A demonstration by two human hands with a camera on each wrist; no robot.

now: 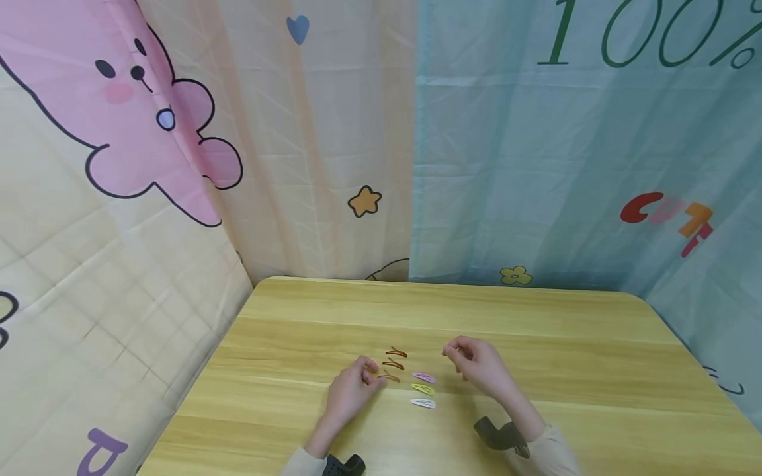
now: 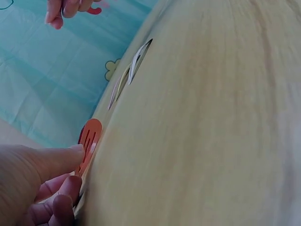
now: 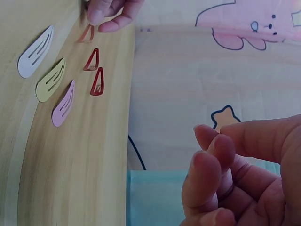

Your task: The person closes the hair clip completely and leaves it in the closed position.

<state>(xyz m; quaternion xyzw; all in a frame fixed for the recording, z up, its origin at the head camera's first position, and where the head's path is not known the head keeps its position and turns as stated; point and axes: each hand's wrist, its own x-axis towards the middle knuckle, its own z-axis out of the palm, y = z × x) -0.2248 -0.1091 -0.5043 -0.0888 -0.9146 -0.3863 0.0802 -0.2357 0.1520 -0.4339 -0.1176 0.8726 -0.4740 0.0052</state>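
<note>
My left hand (image 1: pixel 351 393) pinches the end of the nearest orange snap hair clip (image 2: pixel 92 134) between thumb and fingertips, low at the table. In the right wrist view, two dark red hair clips (image 3: pixel 92 60) with their arms sprung apart lie beside it in a column. To the right is a column of flat snap clips: a pink clip (image 1: pixel 423 377), a yellow clip (image 1: pixel 423 389) and a white clip (image 1: pixel 423 402). My right hand (image 1: pixel 476 363) hovers to the right of them, fingers loosely curled and nothing between them.
The wooden table (image 1: pixel 536 330) has rounded far corners. Printed curtains (image 1: pixel 333 132) hang behind it and along its left side. Dark camera mounts (image 1: pixel 503 436) sit at both wrists.
</note>
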